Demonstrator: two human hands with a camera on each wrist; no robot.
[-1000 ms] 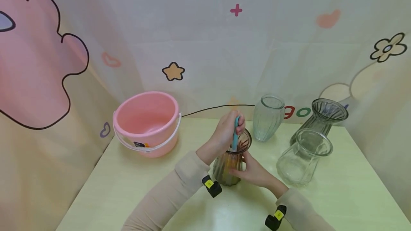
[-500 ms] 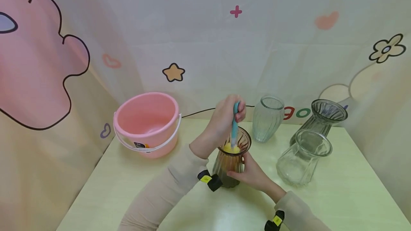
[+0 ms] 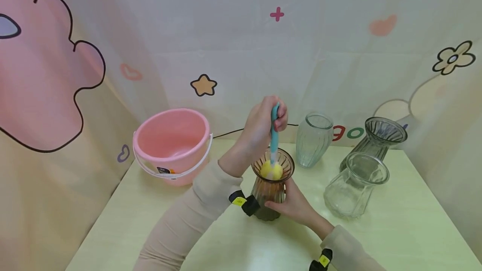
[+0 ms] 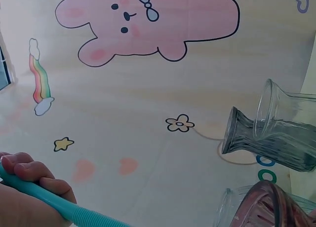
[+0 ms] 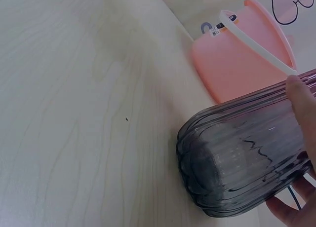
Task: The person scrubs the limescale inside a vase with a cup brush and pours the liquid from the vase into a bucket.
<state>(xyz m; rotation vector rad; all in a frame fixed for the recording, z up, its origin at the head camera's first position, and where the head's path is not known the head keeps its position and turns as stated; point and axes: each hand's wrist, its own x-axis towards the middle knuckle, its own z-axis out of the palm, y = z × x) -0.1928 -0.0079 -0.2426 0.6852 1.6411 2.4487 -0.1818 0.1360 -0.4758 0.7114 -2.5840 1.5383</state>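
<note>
My left hand (image 3: pixel 263 122) grips the turquoise handle of a bottle brush (image 3: pixel 274 133), raised above a ribbed brown-and-grey glass vase (image 3: pixel 268 195). The brush's yellow sponge head (image 3: pixel 272 170) sits inside the flared mouth of the vase. In the left wrist view, the same fingers curl round the turquoise handle (image 4: pixel 54 200). Around the neck and side of the vase, my right hand (image 3: pixel 295 204) holds it, thumb in front. The right wrist view shows the vase's grey lower body (image 5: pixel 237 158) with the thumb and fingers on it.
On the table (image 3: pixel 143 233) a pink bucket (image 3: pixel 188 175) with a white handle stands at the back left. A clear glass vase (image 3: pixel 314 143) stands behind the held vase. To the right are a grey vase (image 3: pixel 376 143) and another clear one (image 3: pixel 348 195). A printed curtain (image 3: pixel 241 53) hangs behind.
My left hand has risen, drawing the brush upward, so the yellow sponge has come up from inside the vase into its mouth. My right hand keeps its hold on the vase.
</note>
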